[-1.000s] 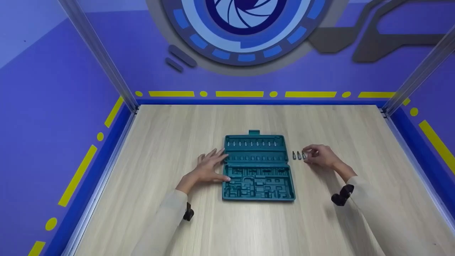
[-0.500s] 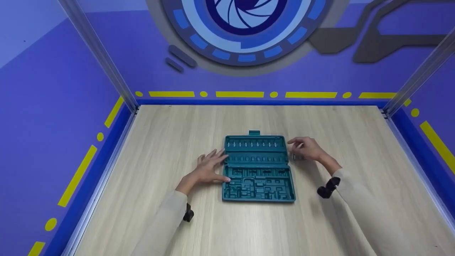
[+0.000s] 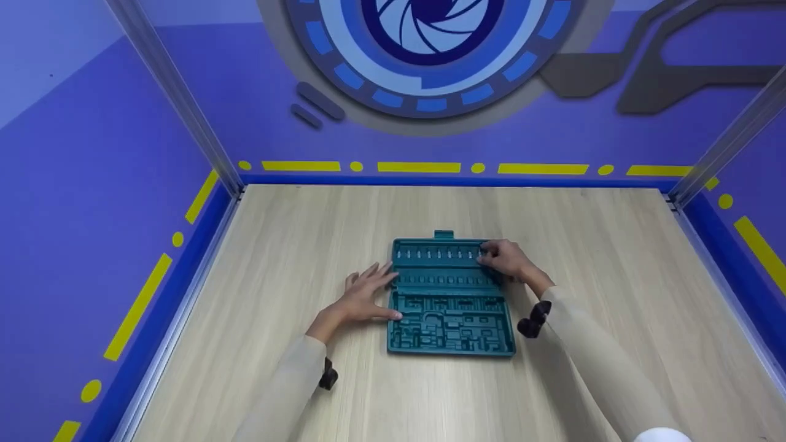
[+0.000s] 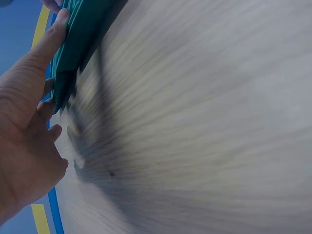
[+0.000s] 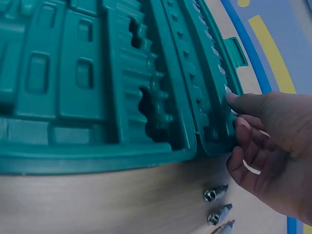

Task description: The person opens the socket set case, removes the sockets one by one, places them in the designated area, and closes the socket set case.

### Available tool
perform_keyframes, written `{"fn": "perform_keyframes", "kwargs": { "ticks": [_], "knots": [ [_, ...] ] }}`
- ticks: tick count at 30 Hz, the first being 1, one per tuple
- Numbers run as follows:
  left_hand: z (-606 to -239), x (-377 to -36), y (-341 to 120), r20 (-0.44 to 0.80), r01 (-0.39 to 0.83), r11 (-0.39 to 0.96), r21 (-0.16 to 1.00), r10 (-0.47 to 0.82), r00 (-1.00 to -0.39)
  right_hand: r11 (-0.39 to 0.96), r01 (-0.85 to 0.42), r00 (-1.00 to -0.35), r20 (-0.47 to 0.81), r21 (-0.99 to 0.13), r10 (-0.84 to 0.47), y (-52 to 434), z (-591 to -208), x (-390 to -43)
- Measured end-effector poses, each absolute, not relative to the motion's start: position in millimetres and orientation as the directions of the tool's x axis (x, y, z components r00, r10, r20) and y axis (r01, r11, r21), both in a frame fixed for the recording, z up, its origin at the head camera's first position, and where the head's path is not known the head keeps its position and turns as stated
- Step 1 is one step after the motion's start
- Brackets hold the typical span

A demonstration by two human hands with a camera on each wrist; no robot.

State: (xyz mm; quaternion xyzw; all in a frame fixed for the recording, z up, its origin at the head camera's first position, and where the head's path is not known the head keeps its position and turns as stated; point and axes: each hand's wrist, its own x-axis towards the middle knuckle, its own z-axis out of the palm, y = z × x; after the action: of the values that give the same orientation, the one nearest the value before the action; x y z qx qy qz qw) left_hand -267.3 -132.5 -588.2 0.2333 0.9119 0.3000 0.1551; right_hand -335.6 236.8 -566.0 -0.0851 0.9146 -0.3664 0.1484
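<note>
A green plastic tool case [image 3: 451, 352] lies unfolded on the table, with a row of small silvery socket bits [image 3: 439, 253] in its far half. My left hand [image 3: 362, 301] rests on the case's left edge, fingers spread, the thumb on the near half's rim. In the left wrist view that thumb lies along the green wall. At the right end of the row, my right hand [image 3: 506, 258] pinches a socket bit [image 5: 234, 113], mostly hidden by the thumb and fingers. Below this hand, several loose socket bits [image 5: 219, 214] lie on the table beside the case.
The near half of the case has moulded hollows [image 5: 85, 73] of many shapes. A latch tab [image 3: 444, 234] sticks out from the far edge. Blue printed panels [image 3: 430, 141] wall in the wooden table [image 3: 295, 233] at the back and sides.
My right hand has moved left from the loose socket bits to the right end of the case's upper row. The left hand stays on the case edge. The head view has shifted slightly.
</note>
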Motion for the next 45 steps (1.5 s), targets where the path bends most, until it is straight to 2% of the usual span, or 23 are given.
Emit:
{"fn": "perform_keyframes", "kwargs": {
  "ticks": [3,9,16,24,30,39,45],
  "knots": [
    [-588.0,-265.3,-132.5,-0.145,0.328,0.709,0.625,0.518,-0.843,0.736,-0.014,-0.937,-0.249,-0.677,-0.247,233.1,-564.4,-334.9],
    [-583.8,-263.2,-131.4,-0.142,0.321,0.712,0.624,0.507,-0.85,0.748,-0.024,-0.936,-0.248,-0.663,-0.25,229.2,-559.2,-335.6],
    [-584.0,-262.4,-128.6,-0.13,0.346,0.71,0.613,0.523,-0.842,0.716,0.024,-0.944,-0.252,-0.697,-0.214,230.1,-561.3,-332.2],
    [-587.5,-261.3,-135.1,-0.128,0.381,0.69,0.615,0.564,-0.815,0.723,-0.083,-0.958,-0.146,-0.686,-0.249,226.0,-568.5,-328.0],
    [-588.0,-262.4,-137.4,-0.157,0.38,0.681,0.626,0.587,-0.794,0.726,-0.099,-0.968,-0.105,-0.681,-0.23,226.4,-573.3,-327.5],
    [-580.9,-263.1,-133.4,-0.181,0.377,0.721,0.581,0.566,-0.804,0.675,-0.138,-0.977,-0.012,-0.725,-0.213,230.6,-579.8,-327.6],
    [-579.8,-264.0,-131.7,-0.186,0.373,0.729,0.574,0.559,-0.808,0.574,-0.135,-0.979,0.02,-0.807,-0.202,235.7,-577.0,-320.3]
  ]
}}
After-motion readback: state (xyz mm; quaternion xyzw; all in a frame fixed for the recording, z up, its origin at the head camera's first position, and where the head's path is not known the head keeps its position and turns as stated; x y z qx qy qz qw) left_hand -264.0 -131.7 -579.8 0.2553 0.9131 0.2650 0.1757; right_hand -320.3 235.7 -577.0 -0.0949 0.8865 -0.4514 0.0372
